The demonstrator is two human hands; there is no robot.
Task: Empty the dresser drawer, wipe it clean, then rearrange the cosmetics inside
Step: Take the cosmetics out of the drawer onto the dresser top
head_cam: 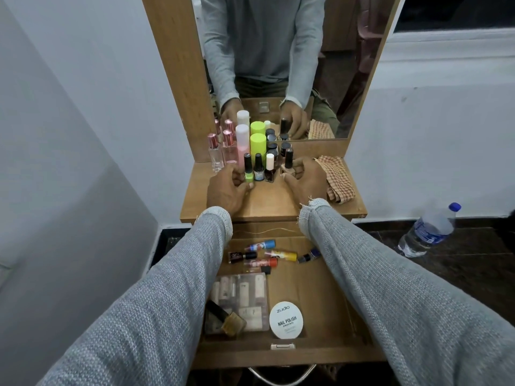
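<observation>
A person in grey knitted sleeves reaches both arms over an open wooden drawer (328, 296) to the wooden tabletop (267, 201) of a small dresser with a mirror (278, 65) behind it.

The left hand (227, 190) curls its fingers round the base of a neon-green nail polish bottle (248, 169) with a black cap. The right hand (305, 181) grips a beige nail polish bottle (287, 165), also black-capped.

Between them stand two more small glass polishes, one blue-labelled (258, 168) and one dark with a white cap (269, 169). Behind these cluster two clear perfume bottles with rosy metallic caps (221, 147), a tall pink cylinder (242, 143), a lime-green cylinder (257, 143) and several dark-capped jars (278, 149). A checked, waffle-textured cloth (335, 176) lies crumpled on the tabletop, just right of the right hand.

In the drawer lie coloured tubes and small bottles (267, 253) scattered at the back, a clear plastic case (242, 302) of pale items, a gold-and-black bottle (227, 319) on its side, and a round white tin (286, 319) reading "zudio NAIL POLISH"; the smaller print is unreadable.

A clear plastic water bottle with a blue cap (429, 231) rests on the dark floor to the right.
</observation>
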